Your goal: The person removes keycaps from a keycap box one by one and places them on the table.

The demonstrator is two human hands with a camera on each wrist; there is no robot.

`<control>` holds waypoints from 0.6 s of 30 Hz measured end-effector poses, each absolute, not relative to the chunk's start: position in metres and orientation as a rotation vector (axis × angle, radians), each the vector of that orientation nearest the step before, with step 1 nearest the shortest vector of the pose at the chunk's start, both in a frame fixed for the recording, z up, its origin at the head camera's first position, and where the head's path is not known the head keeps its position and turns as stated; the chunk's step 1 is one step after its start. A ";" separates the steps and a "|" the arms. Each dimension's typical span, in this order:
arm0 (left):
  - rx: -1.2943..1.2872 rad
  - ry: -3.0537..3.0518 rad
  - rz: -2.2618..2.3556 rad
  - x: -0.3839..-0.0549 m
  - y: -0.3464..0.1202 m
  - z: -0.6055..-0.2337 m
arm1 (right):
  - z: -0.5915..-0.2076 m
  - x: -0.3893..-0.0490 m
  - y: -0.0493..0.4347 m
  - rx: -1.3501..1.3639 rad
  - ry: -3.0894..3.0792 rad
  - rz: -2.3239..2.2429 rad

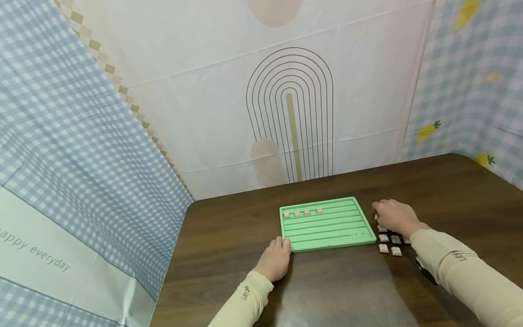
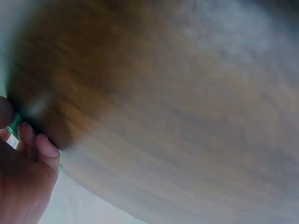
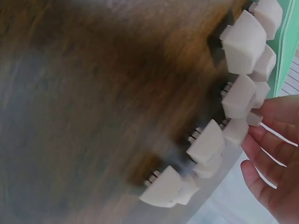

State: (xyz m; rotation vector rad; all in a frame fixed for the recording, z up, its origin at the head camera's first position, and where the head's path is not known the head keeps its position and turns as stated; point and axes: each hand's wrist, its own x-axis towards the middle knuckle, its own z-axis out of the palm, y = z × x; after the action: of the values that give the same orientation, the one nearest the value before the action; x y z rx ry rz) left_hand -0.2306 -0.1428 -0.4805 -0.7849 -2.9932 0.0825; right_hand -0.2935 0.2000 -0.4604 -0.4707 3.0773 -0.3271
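A pale green tray (image 1: 327, 237) with raised ridges running across it lies flat on the table. My left hand (image 1: 274, 259) grips its near left corner; in the left wrist view the tray's green edge (image 2: 15, 125) shows between thumb and fingers. Several small white keycaps (image 1: 297, 214) sit in a row along the tray's far ridge. Right of the tray, my right hand (image 1: 394, 215) pinches a white keycap (image 3: 254, 117) between its fingertips, though most of that keycap is hidden. More white keycaps (image 1: 396, 251) lie in loose rows just below and beside this hand.
The dark brown wooden table (image 1: 229, 227) extends around the tray. A white printed cloth (image 1: 220, 113) hangs behind its back edge. Blue checked cloths (image 1: 102, 136) hang at the left and at the right.
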 end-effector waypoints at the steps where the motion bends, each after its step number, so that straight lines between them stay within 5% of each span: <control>1: -0.784 -2.992 0.081 -0.231 -0.143 -0.480 | -0.460 -0.294 0.200 -0.476 3.078 -0.329; 18: -0.822 -2.902 0.028 -0.226 -0.144 -0.475 | -0.447 -0.322 0.143 -0.542 3.061 -0.569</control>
State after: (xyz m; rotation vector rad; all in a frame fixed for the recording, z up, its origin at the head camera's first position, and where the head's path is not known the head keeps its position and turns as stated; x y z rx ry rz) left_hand -0.2259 -0.1440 -0.4746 -0.8215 -2.9022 0.0276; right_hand -0.3219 0.1426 -0.4470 -0.5420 3.0605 -0.5688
